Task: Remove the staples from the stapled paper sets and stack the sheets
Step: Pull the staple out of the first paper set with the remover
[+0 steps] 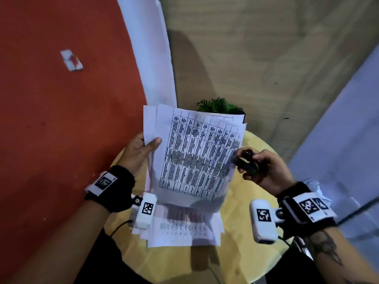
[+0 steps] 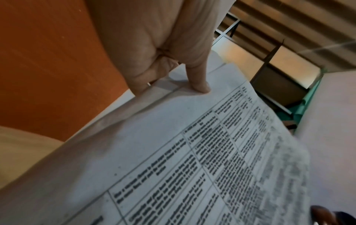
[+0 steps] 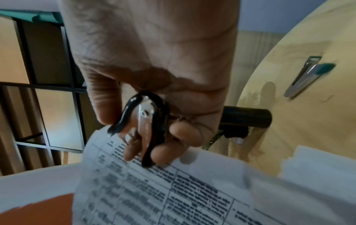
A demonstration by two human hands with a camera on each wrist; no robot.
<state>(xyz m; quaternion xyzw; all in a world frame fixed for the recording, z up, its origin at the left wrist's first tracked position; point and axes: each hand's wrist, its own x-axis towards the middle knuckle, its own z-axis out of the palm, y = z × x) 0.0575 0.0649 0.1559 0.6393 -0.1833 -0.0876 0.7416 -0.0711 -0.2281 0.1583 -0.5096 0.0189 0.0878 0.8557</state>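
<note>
My left hand [image 1: 141, 149] holds a set of printed sheets [image 1: 194, 152] up above the round table, thumb on the front and fingers behind its left edge; the left wrist view shows the thumb [image 2: 198, 82] pressing the top sheet [image 2: 173, 152]. My right hand [image 1: 264, 166] grips a black staple remover [image 1: 247, 162] at the set's right edge. In the right wrist view the staple remover [image 3: 148, 126] sits in my curled fingers with its claws just above the sheet's [image 3: 154, 190] corner. A stack of loose sheets [image 1: 182, 226] lies on the table below.
The round yellow table [image 1: 242, 201] stands by a red wall [image 1: 61, 119]. A small green plant [image 1: 219, 105] sits behind the held sheets. A stapler [image 3: 306, 77] lies on the table in the right wrist view. A white paper scrap [image 1: 71, 60] sticks to the wall.
</note>
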